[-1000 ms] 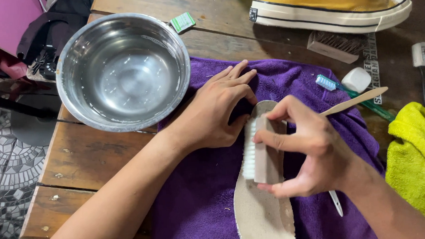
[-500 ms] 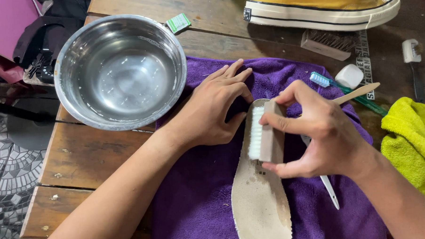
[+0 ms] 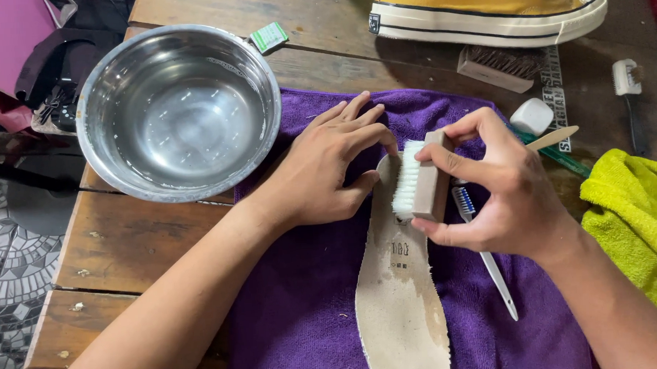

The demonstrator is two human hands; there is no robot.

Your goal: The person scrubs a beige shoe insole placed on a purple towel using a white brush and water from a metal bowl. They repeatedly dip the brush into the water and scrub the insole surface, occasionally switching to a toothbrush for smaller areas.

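**Scrubbing a shoe insole on a purple towel**

A wooden desk (image 3: 149,249) is carrying everything, and a purple towel (image 3: 303,302) is lying spread across its middle. On the towel one pale insole (image 3: 399,298) is lying flat, toe end pointing away from the person. One steel bowl (image 3: 179,110) holding water is sitting to the left, overlapping the towel's edge; one yellow sneaker (image 3: 486,8) is lying along the far edge, and one yellow-green cloth (image 3: 635,217) is bunched at the right.

The left hand (image 3: 328,166) is pressing down, fingers spread flat, pinning the insole's toe end. The right hand (image 3: 489,193) is gripping a small wooden brush (image 3: 419,180), fingers closed round its block, white bristles turned sideways against the insole's upper part.

To scrub well, the bristles probably need to be turning flat onto the stained surface while the left hand is keeping the insole from sliding.

Smaller items: two more brushes, a dark-bristled block (image 3: 500,66) and a white-handled one (image 3: 627,87), plus one toothbrush (image 3: 484,255) lying under the right hand.
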